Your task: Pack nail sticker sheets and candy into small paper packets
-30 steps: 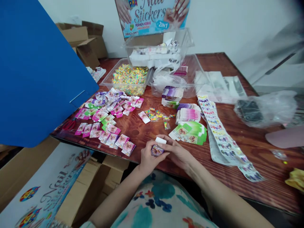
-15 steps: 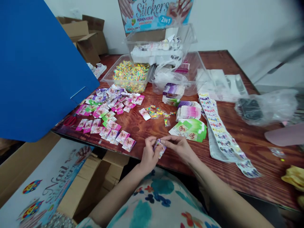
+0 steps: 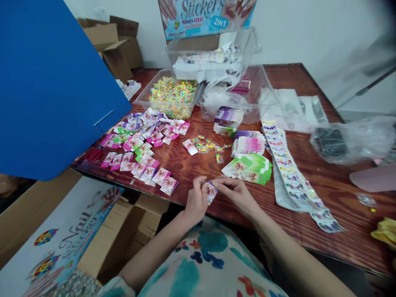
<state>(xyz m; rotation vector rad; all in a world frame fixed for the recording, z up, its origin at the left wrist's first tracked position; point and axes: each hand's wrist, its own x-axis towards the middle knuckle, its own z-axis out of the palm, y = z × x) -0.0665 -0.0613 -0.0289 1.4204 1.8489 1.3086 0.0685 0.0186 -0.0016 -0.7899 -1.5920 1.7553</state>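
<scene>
My left hand [image 3: 196, 199] is closed on the side of a small purple-and-white printed box [image 3: 211, 194], just over the table's front edge. From the other side, the fingertips of my right hand [image 3: 232, 190] pinch the box's upper end. Beyond my hands lie small candy packets [image 3: 206, 145] and one white-and-pink box [image 3: 189, 147]. A fan of green flat cartons [image 3: 249, 168] is nearest my right hand, with stacks of pink cartons [image 3: 247, 146] and purple cartons [image 3: 229, 115] behind. Many small filled-out boxes [image 3: 145, 136] are spread to the left.
A clear bin of candy packets [image 3: 173, 93] stands at the back beside another clear bin [image 3: 262, 97]; a third bin [image 3: 213, 53] rests on top. Strips of stickers [image 3: 287, 173] trail right. A blue panel [image 3: 55, 90] juts in at left, near red-handled scissors [image 3: 93, 155].
My left thumb and fingers have shifted on the purple box, so more of its printed face shows. The view has turned slightly left; my right hand keeps its pinch.
</scene>
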